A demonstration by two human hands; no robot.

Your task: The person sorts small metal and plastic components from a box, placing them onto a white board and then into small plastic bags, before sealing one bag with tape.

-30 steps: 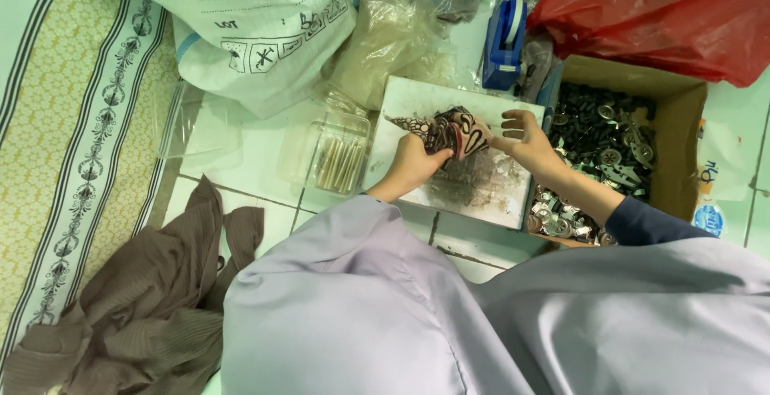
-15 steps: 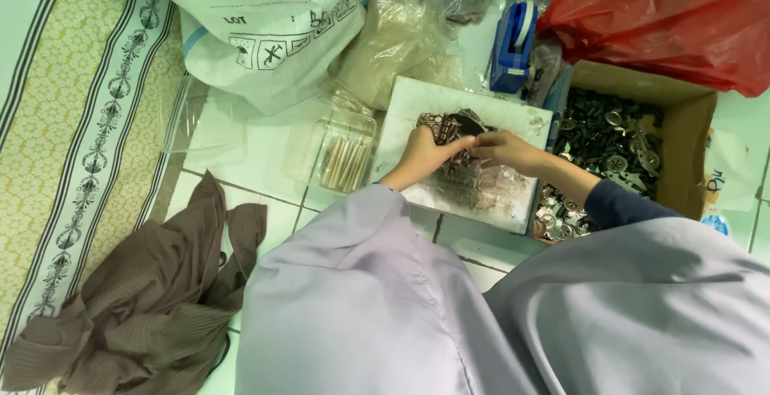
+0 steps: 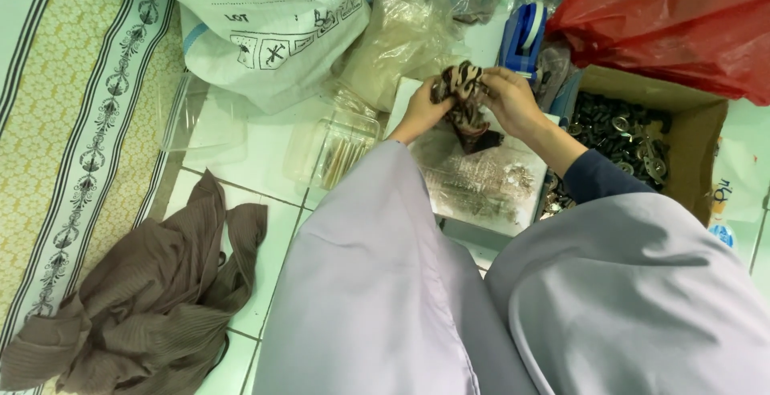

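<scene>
A small piece of brown and black patterned fabric [image 3: 464, 105] is bunched between both of my hands above a white board [image 3: 481, 182]. My left hand [image 3: 425, 106] pinches its left side. My right hand [image 3: 510, 100] grips its right side, fingers curled over the cloth. The lower end of the fabric hangs down toward the board. Wide pale lilac sleeves cover my arms; a dark blue cuff shows at the right wrist.
A cardboard box [image 3: 642, 134] of small metal parts sits to the right, a red plastic bag [image 3: 682, 18] behind it. A blue tape dispenser [image 3: 523, 38], a white printed sack [image 3: 265, 18], a clear plastic container [image 3: 337, 150], and brown cloth [image 3: 144, 299] lie on the tiled floor.
Both hands have lifted the patterned fabric off the board and bunched it closer together. The view has shifted nearer.
</scene>
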